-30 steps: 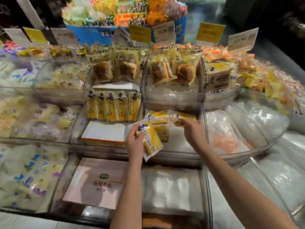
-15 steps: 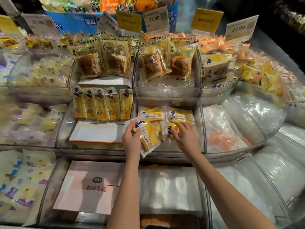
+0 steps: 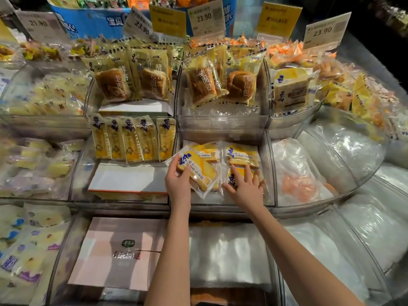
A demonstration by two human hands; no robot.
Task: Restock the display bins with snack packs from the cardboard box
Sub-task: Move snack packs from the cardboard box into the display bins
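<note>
I look down on a tiered stand of clear bins, and both hands work in the middle bin (image 3: 269,168). Its right wall stands just beside the right hand. Its front rim runs under both wrists, and a narrow strip of its floor shows free in front of the packs. The bin to the left holds a white box (image 3: 125,180) and a row of five upright packs (image 3: 132,140) near the shared wall. A toast pack (image 3: 241,156) lies flat at the back right of the middle bin. The left hand (image 3: 177,183) grasps a snack pack (image 3: 198,171) by its left edge, tilted over the others. The right hand (image 3: 245,189) is released, its fingers spread flat on another pack (image 3: 230,180) near the front.
</note>
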